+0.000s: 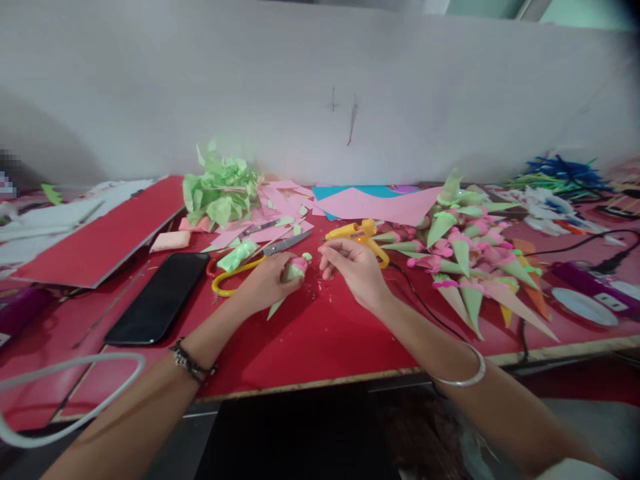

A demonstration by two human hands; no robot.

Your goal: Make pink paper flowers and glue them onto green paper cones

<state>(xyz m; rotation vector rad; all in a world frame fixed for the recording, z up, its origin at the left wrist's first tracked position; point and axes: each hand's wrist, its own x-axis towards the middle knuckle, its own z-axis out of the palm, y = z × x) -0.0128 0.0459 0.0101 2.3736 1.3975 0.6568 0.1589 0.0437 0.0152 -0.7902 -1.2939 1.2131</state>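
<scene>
My left hand [265,280] is closed around a small paper cone [295,267] with pink and pale green paper at its top. The cone's green tip points down below my fingers, and a light green bit shows at its upper edge. Just to the right, my right hand [353,270] is raised with its fingers curled together; whatever is in them is too small or hidden to make out. Behind that hand lies a yellow glue gun [353,231], its black cord running right. Scissors [235,281] with a yellow handle lie partly under my left hand.
Many finished-looking green and pink paper cones [465,260] are heaped at right. A black phone [160,300] lies at left, near a red board [100,233]. Crumpled green paper [220,190] and pink sheets [380,205] are at the back. A white loop [75,363] juts in at lower left.
</scene>
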